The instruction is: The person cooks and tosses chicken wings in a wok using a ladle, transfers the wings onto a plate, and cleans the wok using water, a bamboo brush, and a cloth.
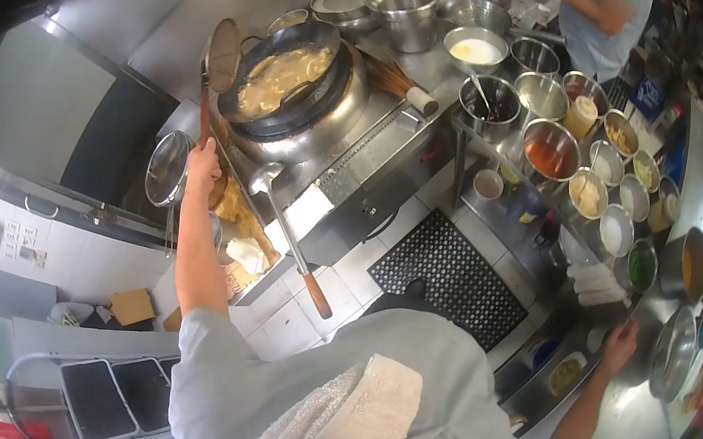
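My left hand [204, 165] is closed around the long reddish handle of a round mesh skimmer [223, 56]. The skimmer's head is up beside the left rim of a black wok [330, 98], in which pale pieces of food [286, 80] lie in liquid. A ladle [291, 233] with a wooden handle rests across the stove's front ledge, to the right of my left arm. Far to the right, my right hand [619, 347] is closed near the counter's edge, by several metal trays. A thin dark shape shows at its fingers, too small to name.
Metal bowls of sauces and ingredients, such as a red sauce [550, 150], line the right counter. A bamboo brush [393, 80] lies right of the wok. A black perforated mat [452, 274] covers part of the floor. Another person [608, 26] stands at the top right.
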The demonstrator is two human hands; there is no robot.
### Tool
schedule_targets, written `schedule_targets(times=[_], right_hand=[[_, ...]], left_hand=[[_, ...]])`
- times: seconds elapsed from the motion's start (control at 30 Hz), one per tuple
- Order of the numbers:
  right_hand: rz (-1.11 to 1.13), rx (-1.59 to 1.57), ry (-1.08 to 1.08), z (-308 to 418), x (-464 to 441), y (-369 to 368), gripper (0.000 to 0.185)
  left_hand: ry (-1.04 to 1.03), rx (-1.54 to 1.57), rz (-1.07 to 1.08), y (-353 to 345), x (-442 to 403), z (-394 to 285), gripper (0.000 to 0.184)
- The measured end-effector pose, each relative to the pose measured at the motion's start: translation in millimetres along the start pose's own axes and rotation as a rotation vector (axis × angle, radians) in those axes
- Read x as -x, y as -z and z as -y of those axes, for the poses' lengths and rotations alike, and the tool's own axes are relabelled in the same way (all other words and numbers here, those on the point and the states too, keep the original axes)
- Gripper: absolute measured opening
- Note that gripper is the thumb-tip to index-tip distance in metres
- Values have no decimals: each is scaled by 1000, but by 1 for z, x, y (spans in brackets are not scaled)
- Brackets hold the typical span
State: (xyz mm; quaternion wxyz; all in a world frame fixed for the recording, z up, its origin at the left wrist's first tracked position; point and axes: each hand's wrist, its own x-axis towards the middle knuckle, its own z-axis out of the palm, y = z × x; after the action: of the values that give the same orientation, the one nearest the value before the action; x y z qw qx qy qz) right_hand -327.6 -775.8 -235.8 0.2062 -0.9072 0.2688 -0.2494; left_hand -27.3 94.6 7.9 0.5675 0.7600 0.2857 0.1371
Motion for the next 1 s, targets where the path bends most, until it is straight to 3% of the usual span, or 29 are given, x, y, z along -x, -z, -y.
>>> schedule_targets(times=[0.3, 0.4, 0.6, 0.8, 0.9, 1.0], right_hand=[[-45, -29, 2, 13, 0, 4, 29], [-63, -17, 8, 14, 2, 4, 28], [-71, 0, 25, 13, -1, 3, 27], [-62, -2, -14, 16, -1, 4, 25], [-49, 5, -18, 16, -3, 5, 24], [-79, -12, 26, 11, -3, 0, 24]], left_hand=[[297, 308, 157, -10, -31, 14, 9], [569, 652, 281, -14, -31, 5, 9], [738, 916, 521, -31, -27, -4, 10], [633, 984, 667, -48, -14, 5, 9], [572, 850, 698, -47, 3, 1, 9], [325, 503, 560, -47, 41, -22, 4]])
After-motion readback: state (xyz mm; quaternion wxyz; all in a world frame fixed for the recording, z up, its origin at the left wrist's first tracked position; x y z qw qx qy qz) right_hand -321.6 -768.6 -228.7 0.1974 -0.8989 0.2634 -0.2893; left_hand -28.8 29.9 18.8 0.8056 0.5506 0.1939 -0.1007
